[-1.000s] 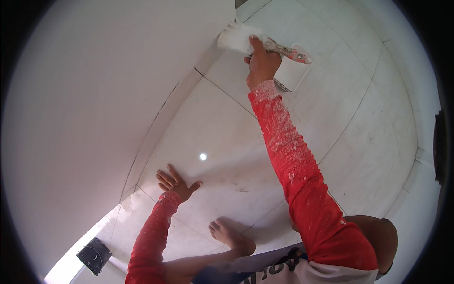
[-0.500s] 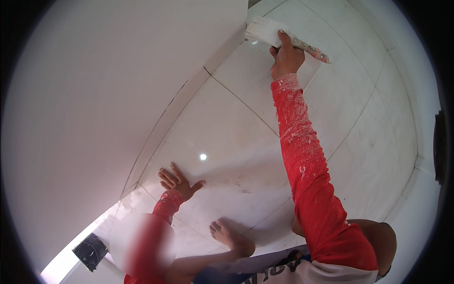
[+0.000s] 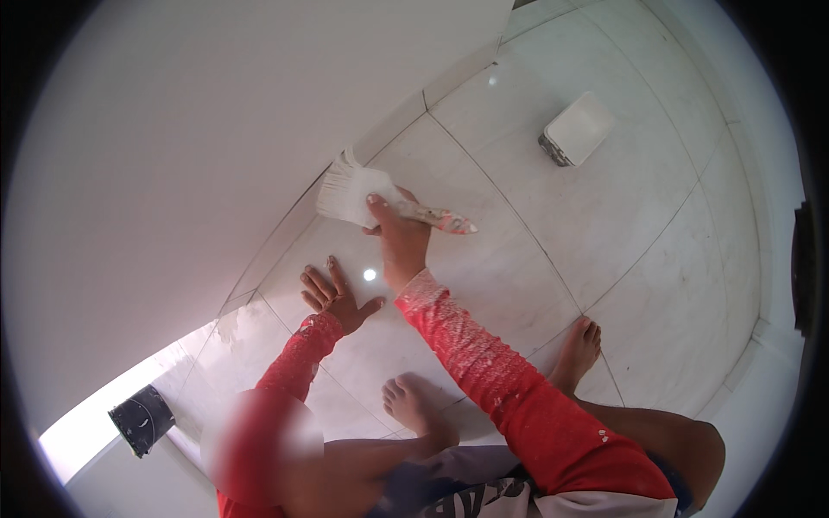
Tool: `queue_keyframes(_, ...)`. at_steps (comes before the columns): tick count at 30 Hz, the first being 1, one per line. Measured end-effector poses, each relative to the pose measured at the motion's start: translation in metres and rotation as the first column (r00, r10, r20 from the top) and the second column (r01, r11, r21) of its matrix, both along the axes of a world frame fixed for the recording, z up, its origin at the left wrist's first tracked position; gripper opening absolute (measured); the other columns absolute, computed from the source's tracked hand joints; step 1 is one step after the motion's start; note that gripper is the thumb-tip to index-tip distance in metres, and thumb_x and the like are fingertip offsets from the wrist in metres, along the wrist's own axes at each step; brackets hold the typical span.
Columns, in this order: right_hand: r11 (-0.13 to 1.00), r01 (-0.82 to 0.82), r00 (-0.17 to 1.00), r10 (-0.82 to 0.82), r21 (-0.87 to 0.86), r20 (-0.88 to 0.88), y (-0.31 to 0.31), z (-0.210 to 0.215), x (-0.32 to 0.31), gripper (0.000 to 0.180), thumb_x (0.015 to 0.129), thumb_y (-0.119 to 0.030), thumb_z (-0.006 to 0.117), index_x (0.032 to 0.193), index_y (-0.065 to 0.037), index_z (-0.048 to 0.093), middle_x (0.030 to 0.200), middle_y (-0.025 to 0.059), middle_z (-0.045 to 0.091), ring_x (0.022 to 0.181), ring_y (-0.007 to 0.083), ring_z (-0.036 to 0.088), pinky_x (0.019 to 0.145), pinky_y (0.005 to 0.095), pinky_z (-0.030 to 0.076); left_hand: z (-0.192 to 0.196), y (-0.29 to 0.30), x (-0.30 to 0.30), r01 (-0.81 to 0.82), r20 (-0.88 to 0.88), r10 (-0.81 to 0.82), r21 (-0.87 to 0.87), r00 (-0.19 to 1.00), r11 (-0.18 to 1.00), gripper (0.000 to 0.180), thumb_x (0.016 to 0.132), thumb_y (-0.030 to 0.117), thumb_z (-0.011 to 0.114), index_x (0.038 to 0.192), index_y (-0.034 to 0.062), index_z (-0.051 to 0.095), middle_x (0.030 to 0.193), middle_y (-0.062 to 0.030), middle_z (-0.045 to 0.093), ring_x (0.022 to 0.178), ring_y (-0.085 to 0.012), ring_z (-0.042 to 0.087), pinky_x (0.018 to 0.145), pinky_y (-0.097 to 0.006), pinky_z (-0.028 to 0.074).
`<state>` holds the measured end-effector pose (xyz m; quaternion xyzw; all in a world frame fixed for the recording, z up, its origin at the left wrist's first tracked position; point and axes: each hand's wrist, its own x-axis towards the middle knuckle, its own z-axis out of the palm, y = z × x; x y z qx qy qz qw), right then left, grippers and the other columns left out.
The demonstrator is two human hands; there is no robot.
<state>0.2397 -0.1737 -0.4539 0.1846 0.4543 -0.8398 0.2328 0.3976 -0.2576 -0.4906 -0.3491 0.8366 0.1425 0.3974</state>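
At the lower middle of the frame, the bare left foot (image 3: 414, 406) rests on large off-white floor tiles (image 3: 484, 259); the bare right foot (image 3: 579, 350), hidden behind the arm a second ago, now shows right of centre; left of centre, the red-sleeved left hand (image 3: 335, 300) stays spread on the tiles, holding nothing; just above it, the right hand (image 3: 401, 237) grips the wide, white-coated paintbrush with a red-marked handle (image 3: 354, 192), thumb on top; that brush has swung from the top of the frame to upper left of centre, bristles fanned at the pale skirting strip (image 3: 281, 242) below the smooth white wall (image 3: 216, 173), though contact is hard to tell; the brushing thus appears to be at a nearer stretch; farther off, at upper right, the white rectangular, plastic-looking container (image 3: 579, 129), earlier overlapped by the hand, sits uncovered, well apart from the bristles.
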Motion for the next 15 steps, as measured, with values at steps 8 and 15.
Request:
queue_keyframes(8, 0.892, 0.452, 0.883, -0.450, -0.012, -0.133, 0.059, -0.010, -0.121, 0.027, 0.083, -0.015, 0.069, 0.106, -0.005, 0.057, 0.095, 0.0041, 0.061, 0.080, 0.0172, 0.060, 0.067, 0.0372, 0.057, -0.045, -0.012, 0.142, -0.283, -0.819, 0.024, -0.171, 0.573, 0.944, 0.066, 0.088, 0.025, 0.070, 0.146, 0.0112, 0.043, 0.156, -0.0246, 0.024, 0.144, -0.0417, 0.021, 0.117, -0.051, 0.019)
queue_keyframes(15, 0.968, 0.225, 0.963, -0.204, 0.110, -0.175, -0.004, -0.006, -0.021, 0.040, 0.092, -0.018, 0.064, 0.128, -0.005, 0.050, 0.098, 0.0046, 0.061, 0.077, 0.0114, 0.057, 0.070, 0.0256, 0.048, -0.054, -0.030, 0.307, -0.791, -0.626, 0.484, -0.493, 0.611, 0.362, 0.062, 0.099, 0.046, 0.048, 0.149, 0.0128, 0.034, 0.156, -0.0215, 0.026, 0.145, -0.0357, 0.023, 0.117, -0.050, 0.018)
